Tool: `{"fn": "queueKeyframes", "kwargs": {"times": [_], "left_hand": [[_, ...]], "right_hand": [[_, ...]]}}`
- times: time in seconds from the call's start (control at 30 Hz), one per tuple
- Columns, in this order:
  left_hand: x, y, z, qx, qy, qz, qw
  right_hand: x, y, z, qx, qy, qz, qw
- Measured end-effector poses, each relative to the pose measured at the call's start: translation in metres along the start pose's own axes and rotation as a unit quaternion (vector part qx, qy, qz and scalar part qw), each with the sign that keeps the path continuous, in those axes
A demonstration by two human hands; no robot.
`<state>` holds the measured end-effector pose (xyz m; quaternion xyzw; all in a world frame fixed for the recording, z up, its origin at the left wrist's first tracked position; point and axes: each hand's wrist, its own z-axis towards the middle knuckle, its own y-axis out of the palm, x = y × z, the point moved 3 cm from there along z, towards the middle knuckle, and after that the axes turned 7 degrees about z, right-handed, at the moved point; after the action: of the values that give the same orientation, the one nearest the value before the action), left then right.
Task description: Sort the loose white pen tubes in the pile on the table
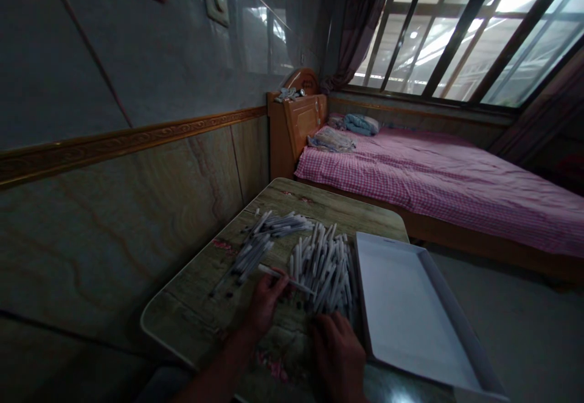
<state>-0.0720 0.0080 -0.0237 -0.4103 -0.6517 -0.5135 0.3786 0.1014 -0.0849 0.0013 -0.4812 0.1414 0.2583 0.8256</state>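
The left hand [267,306] is positioned over the tabletop [196,312], back of the hand upward, with thumb and fingers closed on a slender white tube [285,278]. The left forearm [223,369] extends diagonally from the lower image edge, up and to the right, across the near edge of the tabletop. The right hand [336,354] is located closer to that near edge, well apart from the left hand, back upward, with fingers curved downward and fingertips hidden from view. The right wrist [349,394] exits at the lower image edge.
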Motion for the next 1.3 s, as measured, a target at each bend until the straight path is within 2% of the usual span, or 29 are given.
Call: {"fn": "queueKeyframes", "kwargs": {"times": [0.17, 0.33, 0.5, 0.63, 0.73, 0.8, 0.93, 1.1, 1.3], "left_hand": [[0.004, 0.004, -0.002, -0.005, -0.007, 0.011, 1.0], [0.008, 0.006, -0.005, -0.03, 0.0, 0.04, 0.999], [0.011, 0.01, -0.01, -0.085, 0.003, 0.095, 0.992], [0.013, 0.017, -0.017, -0.159, 0.014, 0.151, 0.976], [0.011, 0.019, -0.02, -0.196, 0.027, 0.148, 0.969], [0.009, 0.017, -0.02, -0.187, 0.025, 0.1, 0.977], [0.008, 0.015, -0.018, -0.128, -0.005, -0.033, 0.991], [0.015, 0.019, -0.019, -0.115, -0.022, -0.045, 0.992], [0.024, 0.006, -0.007, 0.015, -0.026, -0.105, 0.994]], "right_hand": [[0.001, 0.002, 0.0, -0.008, -0.002, -0.016, 1.0], [0.007, -0.002, -0.003, 0.058, 0.014, 0.023, 0.998], [0.011, -0.006, -0.007, 0.097, 0.013, 0.099, 0.99], [0.006, -0.003, -0.005, 0.028, 0.008, 0.102, 0.994], [0.001, 0.0, -0.004, -0.012, -0.001, 0.099, 0.995], [0.0, 0.002, -0.004, -0.018, 0.0, 0.104, 0.994], [0.002, 0.005, -0.004, -0.047, 0.018, 0.115, 0.992], [0.004, 0.007, -0.004, -0.05, 0.021, 0.091, 0.994], [0.01, 0.003, -0.007, 0.02, -0.002, 0.079, 0.997]]}}
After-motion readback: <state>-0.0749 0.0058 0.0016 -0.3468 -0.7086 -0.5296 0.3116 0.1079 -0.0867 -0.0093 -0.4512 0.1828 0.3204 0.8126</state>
